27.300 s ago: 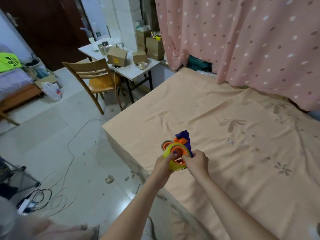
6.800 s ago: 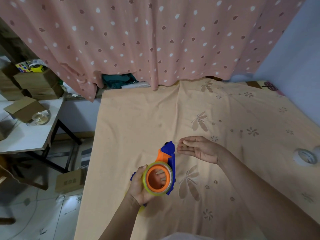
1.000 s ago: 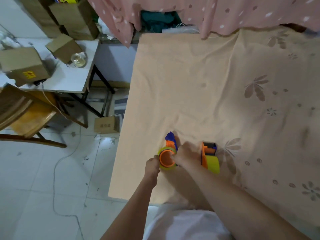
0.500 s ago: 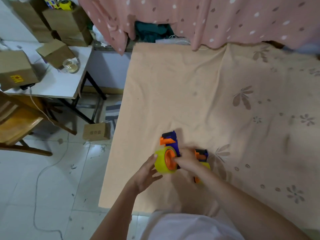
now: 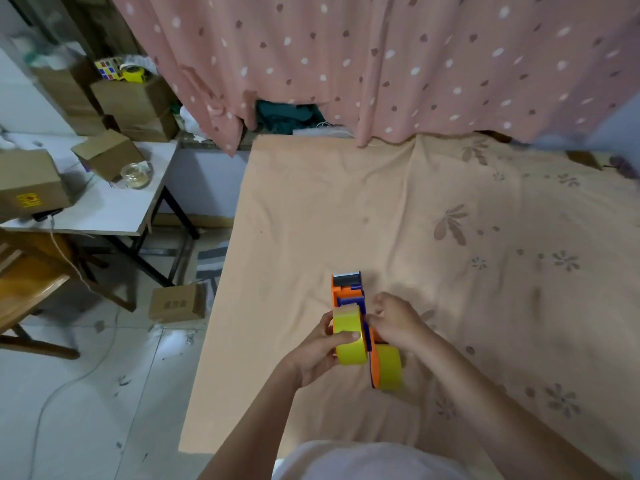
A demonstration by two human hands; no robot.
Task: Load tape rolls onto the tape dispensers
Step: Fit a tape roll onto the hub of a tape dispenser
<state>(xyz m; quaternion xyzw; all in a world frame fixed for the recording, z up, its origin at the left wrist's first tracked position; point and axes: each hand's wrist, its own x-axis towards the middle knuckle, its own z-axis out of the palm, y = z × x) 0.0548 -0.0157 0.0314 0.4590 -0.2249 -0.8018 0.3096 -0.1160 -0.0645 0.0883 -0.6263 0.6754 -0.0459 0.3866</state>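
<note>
tape roll (image 5: pixel 349 336), yellow, sits edge-on toward the camera on an orange and blue dispenser (image 5: pixel 348 291) whose roller end points away from the person, all held just above the near part of the peach sheet (image 5: pixel 381 209); left hand (image 5: pixel 313 351) grips the roll, thumb curled over its near face and fingers wrapped round its far-left side; right hand (image 5: pixel 394 322) has its fingers curled in against the dispenser's right side, though whether they pinch the frame or only press on it cannot be told; second dispenser (image 5: pixel 386 367), also loaded with yellow tape, lies on the sheet just beside and below the first, partly under the right wrist; sheet carries faded flower prints and covers a bed; pink dotted curtain (image 5: pixel 381 64) hangs behind it; to the left a white table (image 5: pixel 104 209) bears cardboard boxes (image 5: pixel 29 183) and a clear tape roll (image 5: pixel 136 172); another small box (image 5: pixel 176 303) lies on the tiled floor (image 5: pixel 86 410); wooden chair (image 5: pixel 27 282) stands at the left edge
</note>
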